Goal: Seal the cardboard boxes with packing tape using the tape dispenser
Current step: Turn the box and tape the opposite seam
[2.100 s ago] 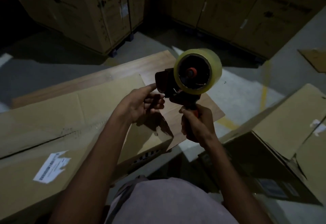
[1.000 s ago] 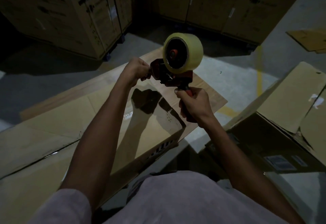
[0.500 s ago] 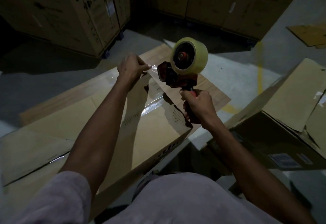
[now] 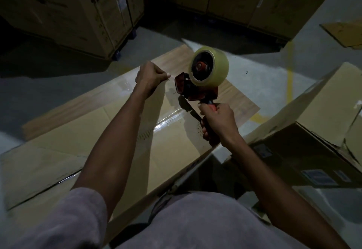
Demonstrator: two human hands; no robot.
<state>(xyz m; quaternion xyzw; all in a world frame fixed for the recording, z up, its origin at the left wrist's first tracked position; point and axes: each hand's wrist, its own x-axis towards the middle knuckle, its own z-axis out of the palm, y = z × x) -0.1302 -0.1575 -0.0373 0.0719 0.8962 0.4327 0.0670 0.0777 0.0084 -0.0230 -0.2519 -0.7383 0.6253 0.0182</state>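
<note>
With our left hand pinching the clear tape's free end and our right hand curled round the tape dispenser above the cardboard box's far end, slack could let the tape fold onto itself.

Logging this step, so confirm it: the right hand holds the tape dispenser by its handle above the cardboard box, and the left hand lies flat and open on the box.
One detail is wrong. In the head view the left hand is not flat and open on the cardboard box; its fingers pinch the loose end of tape near the tape dispenser. The right hand does grip the handle above the box.
</note>
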